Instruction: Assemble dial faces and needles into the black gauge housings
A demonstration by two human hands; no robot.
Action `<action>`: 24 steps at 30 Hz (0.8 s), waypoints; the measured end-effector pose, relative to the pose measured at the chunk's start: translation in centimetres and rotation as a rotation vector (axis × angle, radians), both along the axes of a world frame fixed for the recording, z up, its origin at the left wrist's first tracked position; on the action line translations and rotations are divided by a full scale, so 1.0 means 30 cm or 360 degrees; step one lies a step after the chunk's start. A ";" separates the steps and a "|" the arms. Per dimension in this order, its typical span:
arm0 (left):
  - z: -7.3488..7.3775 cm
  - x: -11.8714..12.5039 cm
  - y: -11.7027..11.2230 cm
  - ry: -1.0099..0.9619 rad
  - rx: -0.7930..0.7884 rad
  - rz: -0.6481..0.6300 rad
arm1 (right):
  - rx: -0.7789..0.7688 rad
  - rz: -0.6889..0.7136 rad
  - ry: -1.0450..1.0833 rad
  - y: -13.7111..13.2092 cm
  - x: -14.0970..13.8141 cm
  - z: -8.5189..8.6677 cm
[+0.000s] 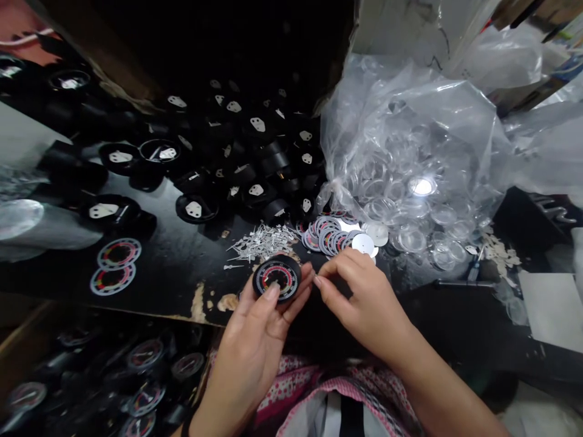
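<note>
From the head camera I see my left hand (257, 331) raised palm-up above the lap, fingers curled under a round black gauge (277, 278) and the thumb pressed on its lower rim, a firm hold with the dial facing up. The right hand (364, 297) comes in from the right, wrist bent, thumb and forefinger pinched together just beside the gauge's right edge; whether they grip anything I cannot tell. Beyond the gauge lie white needles (264, 241) and loose dial faces (325, 235).
</note>
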State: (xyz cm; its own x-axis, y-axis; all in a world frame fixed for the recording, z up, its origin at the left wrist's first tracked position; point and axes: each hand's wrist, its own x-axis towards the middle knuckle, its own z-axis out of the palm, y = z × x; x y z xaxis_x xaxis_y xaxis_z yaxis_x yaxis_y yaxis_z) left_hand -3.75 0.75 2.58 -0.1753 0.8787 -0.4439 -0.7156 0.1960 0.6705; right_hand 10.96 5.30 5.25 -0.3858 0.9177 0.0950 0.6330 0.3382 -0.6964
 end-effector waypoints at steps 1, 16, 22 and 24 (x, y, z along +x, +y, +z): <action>-0.001 0.001 0.004 0.0073 -0.0008 -0.0003 | -0.0029 0.0027 0.0116 -0.003 0.005 0.005; -0.032 0.028 0.002 0.0578 0.0007 -0.0433 | -0.0088 -0.0011 0.0028 -0.016 0.016 0.031; -0.023 0.024 -0.006 0.0541 0.0056 -0.0451 | -0.0139 -0.0009 0.0253 -0.020 0.028 0.031; -0.022 0.024 -0.006 0.0532 0.0058 -0.0455 | -0.0149 -0.0020 0.0285 -0.022 0.030 0.032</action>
